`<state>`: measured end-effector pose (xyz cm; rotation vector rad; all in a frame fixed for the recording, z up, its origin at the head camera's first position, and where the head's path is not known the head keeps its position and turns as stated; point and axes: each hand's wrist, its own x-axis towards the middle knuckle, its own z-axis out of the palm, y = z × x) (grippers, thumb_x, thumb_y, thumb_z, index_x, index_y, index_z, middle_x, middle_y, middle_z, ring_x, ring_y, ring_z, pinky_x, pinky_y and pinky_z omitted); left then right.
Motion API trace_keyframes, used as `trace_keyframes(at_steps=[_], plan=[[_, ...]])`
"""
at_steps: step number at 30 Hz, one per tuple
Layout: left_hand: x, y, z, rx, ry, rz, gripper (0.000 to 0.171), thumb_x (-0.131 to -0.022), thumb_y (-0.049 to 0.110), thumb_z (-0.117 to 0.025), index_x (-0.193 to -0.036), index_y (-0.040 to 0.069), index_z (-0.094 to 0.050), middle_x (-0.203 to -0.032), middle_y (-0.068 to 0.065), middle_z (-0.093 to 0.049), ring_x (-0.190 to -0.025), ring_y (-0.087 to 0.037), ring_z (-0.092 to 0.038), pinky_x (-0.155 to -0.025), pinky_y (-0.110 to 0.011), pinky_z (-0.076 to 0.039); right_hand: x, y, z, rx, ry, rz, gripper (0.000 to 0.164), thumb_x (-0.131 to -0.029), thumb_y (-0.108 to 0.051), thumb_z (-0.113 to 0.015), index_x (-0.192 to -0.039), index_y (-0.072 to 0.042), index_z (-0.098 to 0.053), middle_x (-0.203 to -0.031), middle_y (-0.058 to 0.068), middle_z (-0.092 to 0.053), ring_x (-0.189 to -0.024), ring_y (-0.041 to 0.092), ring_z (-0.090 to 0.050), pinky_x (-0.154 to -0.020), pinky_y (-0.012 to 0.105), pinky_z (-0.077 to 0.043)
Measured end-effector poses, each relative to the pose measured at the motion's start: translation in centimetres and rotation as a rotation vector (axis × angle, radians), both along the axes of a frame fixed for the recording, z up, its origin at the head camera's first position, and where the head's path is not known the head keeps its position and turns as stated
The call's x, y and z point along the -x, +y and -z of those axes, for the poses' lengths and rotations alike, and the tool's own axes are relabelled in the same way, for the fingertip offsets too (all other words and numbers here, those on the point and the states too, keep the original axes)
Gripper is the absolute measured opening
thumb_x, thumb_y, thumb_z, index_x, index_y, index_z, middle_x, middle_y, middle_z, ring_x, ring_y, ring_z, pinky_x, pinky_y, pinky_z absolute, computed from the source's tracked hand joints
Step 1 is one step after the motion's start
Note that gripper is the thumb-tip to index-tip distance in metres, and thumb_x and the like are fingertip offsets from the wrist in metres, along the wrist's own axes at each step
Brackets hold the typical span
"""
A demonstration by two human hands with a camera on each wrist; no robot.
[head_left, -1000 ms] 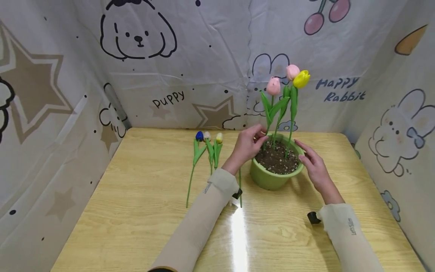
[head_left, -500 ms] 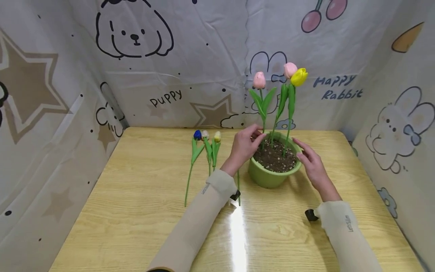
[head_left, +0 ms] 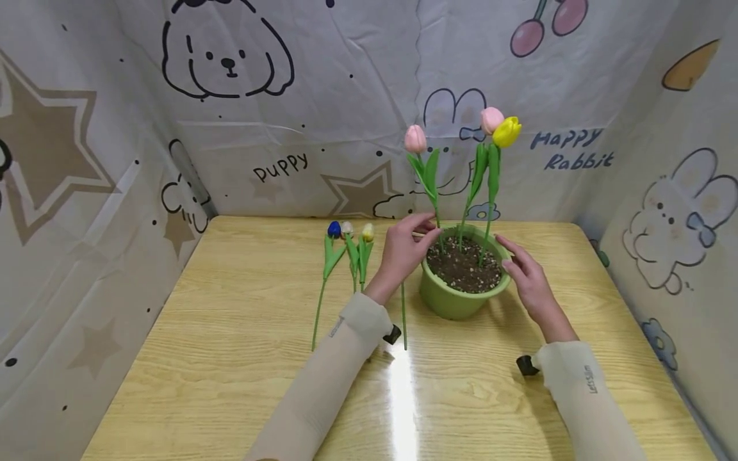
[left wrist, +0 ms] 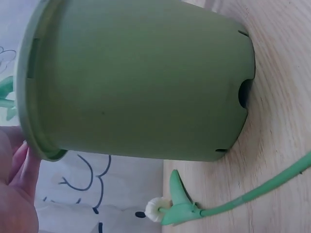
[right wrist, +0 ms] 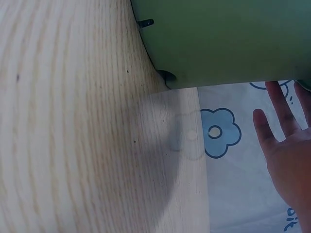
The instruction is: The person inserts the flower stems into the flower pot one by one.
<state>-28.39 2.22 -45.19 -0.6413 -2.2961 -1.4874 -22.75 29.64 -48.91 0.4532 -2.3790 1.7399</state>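
The green flowerpot (head_left: 452, 301), full of dark speckled soil (head_left: 464, 269), bears two pink tulips and a yellow tulip (head_left: 507, 132) with green stems. At its left rim my left hand (head_left: 403, 246) pinches the stem of the left pink tulip (head_left: 416, 139), which leans left. The other pink tulip (head_left: 492, 120) stands close to the yellow one. My right hand (head_left: 530, 282) rests at the right rim with thumb and fingers extended; in the right wrist view its fingers (right wrist: 279, 107) are spread beside the pot wall (right wrist: 228, 43).
Left of the pot lie a blue tulip (head_left: 334, 230), a pale pink tulip (head_left: 346, 230) and a pale yellow tulip (head_left: 368, 233), partly behind my left forearm. Another green stem (head_left: 405, 317) lies nearer the pot. Printed cloth walls (head_left: 230, 160) bound the wooden table (head_left: 242, 307).
The left pink tulip has swung left, away from the other two, as my left hand shifted slightly left at the rim. My right hand stays at the pot's right side.
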Motion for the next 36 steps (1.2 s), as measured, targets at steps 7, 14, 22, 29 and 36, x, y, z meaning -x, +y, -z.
trace_keyframes(at_steps=[7, 14, 22, 29, 36], plan=[[-1.4, -1.4, -0.5, -0.022, -0.045, 0.002, 0.033, -0.099, 0.018, -0.072, -0.131, 0.009, -0.071, -0.107, -0.006, -0.073, -0.099, -0.015, -0.073, -0.081, -0.014, -0.060, 0.1, 0.1, -0.1, -0.014, 0.009, -0.002, 0.048, -0.112, -0.015, -0.043, -0.158, 0.000, -0.038, -0.164, 0.021, -0.036, -0.133, -0.011, -0.044, -0.106, 0.004, -0.039], [-2.1, -4.0, -1.2, -0.030, -0.059, -0.009, 0.031, -0.099, 0.018, -0.072, -0.129, 0.011, -0.071, -0.109, -0.007, -0.074, -0.099, -0.019, -0.073, -0.082, -0.022, -0.063, 0.2, 0.3, 0.0, -0.025, 0.001, -0.001, 0.048, -0.113, -0.016, -0.043, -0.159, -0.002, -0.037, -0.165, 0.018, -0.036, -0.130, -0.012, -0.046, -0.104, 0.003, -0.041], [-2.8, -8.7, -0.8, -0.111, -0.167, -0.065, 0.029, -0.099, 0.023, -0.073, -0.127, 0.016, -0.073, -0.110, -0.006, -0.074, -0.097, -0.023, -0.073, -0.080, -0.029, -0.064, 0.1, 0.3, 0.1, -0.027, 0.000, 0.006, 0.048, -0.113, -0.016, -0.043, -0.159, -0.003, -0.037, -0.165, 0.020, -0.036, -0.128, -0.011, -0.047, -0.103, 0.003, -0.041], [-3.7, -13.7, 1.3, -0.142, -0.291, -0.139, 0.032, -0.099, 0.020, -0.073, -0.130, 0.015, -0.071, -0.116, -0.011, -0.073, -0.100, -0.028, -0.070, -0.076, -0.028, -0.059, 0.1, 0.1, 0.3, -0.019, 0.004, -0.004, 0.048, -0.113, -0.016, -0.042, -0.158, -0.001, -0.037, -0.164, 0.020, -0.036, -0.128, -0.011, -0.048, -0.103, 0.003, -0.042], [-4.9, -17.9, 3.6, -0.133, -0.470, -0.212, 0.035, -0.100, 0.015, -0.070, -0.135, 0.011, -0.067, -0.127, -0.019, -0.068, -0.114, -0.034, -0.068, -0.094, -0.043, -0.060, 0.1, 0.1, 0.2, -0.018, 0.007, -0.003, 0.048, -0.113, -0.014, -0.042, -0.158, -0.001, -0.038, -0.163, 0.025, -0.035, -0.126, -0.010, -0.050, -0.103, 0.004, -0.042]])
